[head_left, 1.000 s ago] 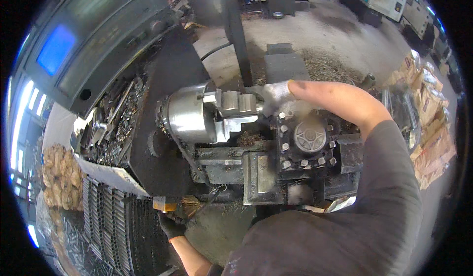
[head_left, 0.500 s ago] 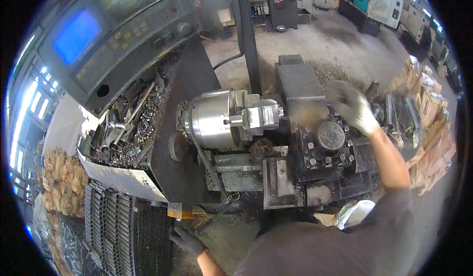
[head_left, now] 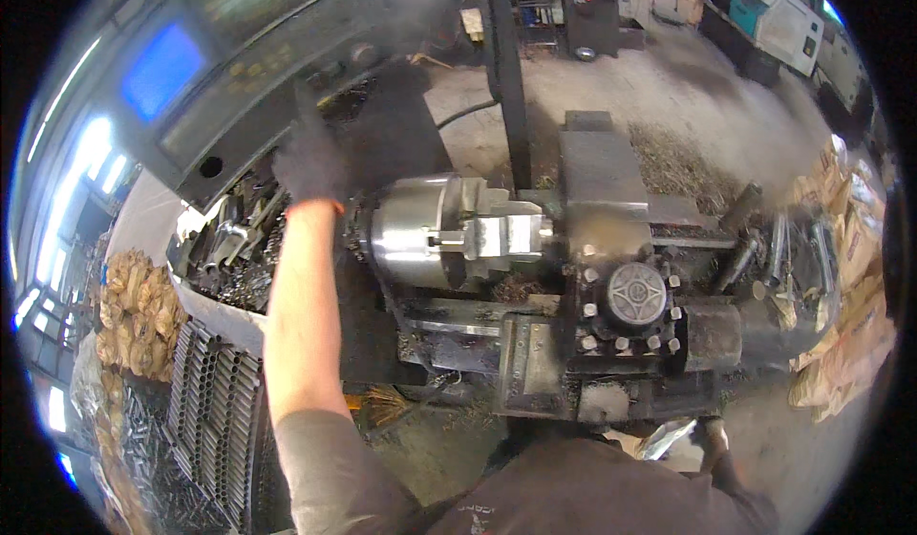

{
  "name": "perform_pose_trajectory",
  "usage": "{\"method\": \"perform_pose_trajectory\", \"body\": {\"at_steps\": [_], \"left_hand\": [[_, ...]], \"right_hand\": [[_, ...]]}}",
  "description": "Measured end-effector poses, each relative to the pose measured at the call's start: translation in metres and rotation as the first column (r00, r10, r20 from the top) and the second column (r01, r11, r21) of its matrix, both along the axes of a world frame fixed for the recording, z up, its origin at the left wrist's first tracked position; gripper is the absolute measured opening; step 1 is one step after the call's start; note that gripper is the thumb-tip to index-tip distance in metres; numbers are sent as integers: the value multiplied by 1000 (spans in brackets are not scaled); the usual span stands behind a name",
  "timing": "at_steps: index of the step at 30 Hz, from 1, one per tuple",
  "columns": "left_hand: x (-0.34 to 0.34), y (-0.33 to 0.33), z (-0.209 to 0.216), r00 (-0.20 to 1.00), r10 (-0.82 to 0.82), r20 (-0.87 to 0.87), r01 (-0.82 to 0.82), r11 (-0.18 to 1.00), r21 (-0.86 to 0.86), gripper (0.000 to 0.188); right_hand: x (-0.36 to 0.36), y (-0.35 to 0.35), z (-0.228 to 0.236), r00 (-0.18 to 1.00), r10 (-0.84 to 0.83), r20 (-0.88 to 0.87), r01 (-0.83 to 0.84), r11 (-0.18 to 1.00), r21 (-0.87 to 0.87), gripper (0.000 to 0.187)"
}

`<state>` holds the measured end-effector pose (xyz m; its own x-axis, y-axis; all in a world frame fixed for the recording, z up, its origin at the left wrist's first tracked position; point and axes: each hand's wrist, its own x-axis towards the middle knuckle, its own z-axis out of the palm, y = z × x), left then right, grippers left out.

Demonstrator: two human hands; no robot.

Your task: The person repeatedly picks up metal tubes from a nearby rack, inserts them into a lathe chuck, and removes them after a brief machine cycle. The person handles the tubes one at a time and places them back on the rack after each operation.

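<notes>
My left hand [head_left: 310, 160], in a dark glove, is raised in front of the machine's control panel [head_left: 256, 84]. It is blurred, but a finger stretches up towards the panel's lower edge and nothing shows in its grasp. Down by my body at lower right, my right hand [head_left: 711, 437] is small and partly hidden, beside a crumpled silvery-white thing [head_left: 669, 438]. Whether it holds anything cannot be made out. At the centre is a lathe chuck [head_left: 409, 232] with stepped jaws [head_left: 497, 234]. The tool turret [head_left: 637, 294] with its round cap stands to its right.
Metal chips and tools, including a wrench [head_left: 229, 241], fill a tray on the left. Below it stands a rack of stacked metal tubes [head_left: 212, 411]. Brown sacks [head_left: 141, 313] lie at far left, brown paper wrapping [head_left: 845, 277] at far right. A dark post [head_left: 508, 86] rises behind the chuck.
My left hand has risen from beside the tube rack to the control panel. My right hand has left the turret's right side and dropped to my body. The view has shifted slightly.
</notes>
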<state>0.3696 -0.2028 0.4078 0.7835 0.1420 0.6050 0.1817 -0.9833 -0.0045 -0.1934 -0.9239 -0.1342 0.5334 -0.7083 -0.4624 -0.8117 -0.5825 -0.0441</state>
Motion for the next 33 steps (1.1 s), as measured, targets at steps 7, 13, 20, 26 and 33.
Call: {"method": "perform_pose_trajectory", "body": {"at_steps": [7,13,20,26,33], "left_hand": [[-26,-28,26,993,-50,104,53,998,-34,74],[-231,-22,-116,786,-576,224,613,773,-162,26],[-622,25,-477,763,130,-633,-631,361,-687,40],[-1044,-90,-583,22,19,-1000,-999,-26,-23,63],[-1094,-200,-569,64,100,-993,-815,-569,-110,50]], "right_hand": [[3,55,-11,957,234,-170,-194,955,223,29],[68,64,-27,829,543,-138,-495,825,271,27],[234,133,-7,582,813,3,-789,564,244,24],[305,301,-25,-177,983,-44,-929,-153,337,22],[257,472,-57,-987,66,-144,-114,-928,355,20]]}}
